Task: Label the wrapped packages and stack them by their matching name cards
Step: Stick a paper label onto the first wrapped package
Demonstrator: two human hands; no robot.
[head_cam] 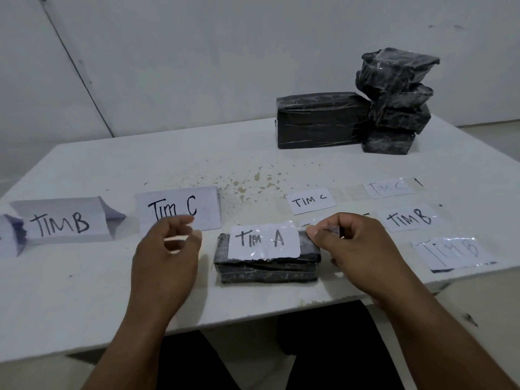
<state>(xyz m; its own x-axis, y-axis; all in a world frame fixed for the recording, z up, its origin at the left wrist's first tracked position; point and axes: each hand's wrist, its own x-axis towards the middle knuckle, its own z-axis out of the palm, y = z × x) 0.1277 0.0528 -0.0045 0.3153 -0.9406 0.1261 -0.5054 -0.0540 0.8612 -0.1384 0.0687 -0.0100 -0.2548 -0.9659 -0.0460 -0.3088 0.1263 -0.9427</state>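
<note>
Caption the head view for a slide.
Right hand pinches a TIM A label onto a black package; left hand hovers beside.

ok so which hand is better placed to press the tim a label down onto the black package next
Left, probably. The right hand pinches the right edge of the white paper Tim A label on the black plastic-wrapped package, while the left hand holds nothing and hovers just beside the label's left edge.

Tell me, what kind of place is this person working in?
Probably a plain back room used as a makeshift packing or sorting station, though I can't be sure. A bare white table stands against blank white walls, with black wrapped packages piled at the back and handwritten name cards laid out.
</note>
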